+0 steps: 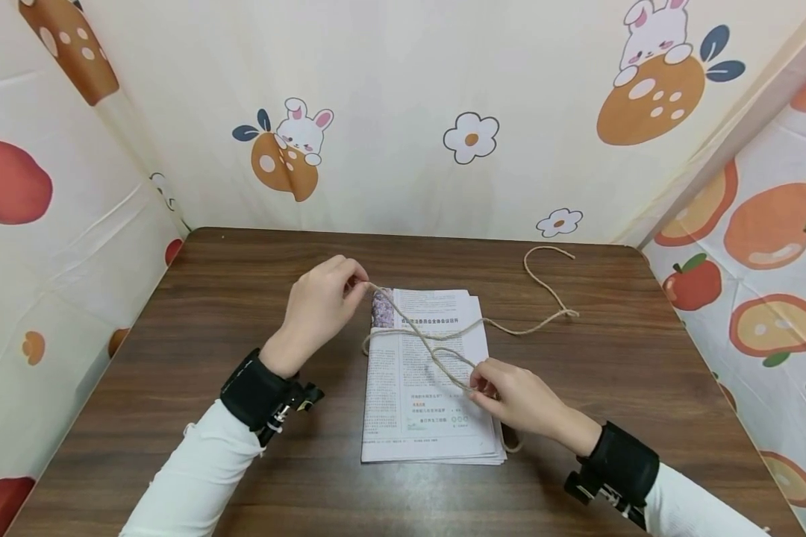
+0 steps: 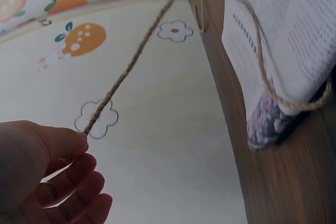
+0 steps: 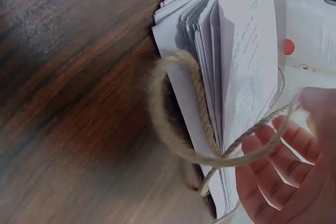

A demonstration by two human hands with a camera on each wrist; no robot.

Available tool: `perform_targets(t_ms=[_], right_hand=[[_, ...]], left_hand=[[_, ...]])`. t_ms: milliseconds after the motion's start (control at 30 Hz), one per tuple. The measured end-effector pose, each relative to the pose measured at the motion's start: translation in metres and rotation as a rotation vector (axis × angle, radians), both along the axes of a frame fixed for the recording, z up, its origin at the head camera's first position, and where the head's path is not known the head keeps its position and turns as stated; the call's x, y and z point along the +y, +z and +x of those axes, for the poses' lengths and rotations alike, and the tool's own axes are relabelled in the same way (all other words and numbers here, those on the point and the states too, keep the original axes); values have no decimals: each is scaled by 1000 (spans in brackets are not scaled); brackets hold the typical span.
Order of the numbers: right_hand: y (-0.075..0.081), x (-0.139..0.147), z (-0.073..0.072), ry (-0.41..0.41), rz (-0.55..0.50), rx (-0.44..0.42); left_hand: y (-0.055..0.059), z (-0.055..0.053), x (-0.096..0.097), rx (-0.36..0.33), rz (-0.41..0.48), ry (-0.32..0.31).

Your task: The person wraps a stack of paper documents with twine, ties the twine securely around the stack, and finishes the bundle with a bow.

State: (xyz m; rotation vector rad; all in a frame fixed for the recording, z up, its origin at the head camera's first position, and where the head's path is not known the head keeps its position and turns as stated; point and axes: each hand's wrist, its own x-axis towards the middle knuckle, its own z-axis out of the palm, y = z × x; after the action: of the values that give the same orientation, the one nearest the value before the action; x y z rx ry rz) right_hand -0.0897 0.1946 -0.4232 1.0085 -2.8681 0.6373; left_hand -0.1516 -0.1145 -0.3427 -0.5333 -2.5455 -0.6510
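A folded stack of newspaper pages (image 1: 403, 410) lies on the table, with beige twine (image 2: 126, 72) around and across it. Between thumb and fingers, my left hand (image 1: 325, 302) pinches the twine above the stack's far left corner; the strand runs taut from there in the left wrist view. My right hand (image 1: 520, 397) pinches twine over the stack's right edge. Strands cross near the middle of the top page. In the right wrist view, a loose loop of twine (image 3: 157, 103) hangs beside the layered page edges, below the right hand's fingers (image 3: 262, 166).
The twine's loose tail (image 1: 540, 282) curves over the brown wooden table (image 1: 275, 470) to the far right, with a small knot along it. Cloth walls (image 1: 389, 149) printed with fruit, flowers and rabbits stand behind the table and on both sides.
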Motion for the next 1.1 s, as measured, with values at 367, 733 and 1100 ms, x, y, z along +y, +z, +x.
perform_targets(t_ms=[367, 733, 1100], right_hand=[[1, 7, -4, 10, -13, 103], [36, 22, -36, -105, -74, 117], [66, 13, -79, -103, -43, 202]], left_hand=[[-1, -4, -30, 6, 27, 85], [-5, -8, -67, 18, 78, 186], [-18, -11, -89, -42, 83, 249]])
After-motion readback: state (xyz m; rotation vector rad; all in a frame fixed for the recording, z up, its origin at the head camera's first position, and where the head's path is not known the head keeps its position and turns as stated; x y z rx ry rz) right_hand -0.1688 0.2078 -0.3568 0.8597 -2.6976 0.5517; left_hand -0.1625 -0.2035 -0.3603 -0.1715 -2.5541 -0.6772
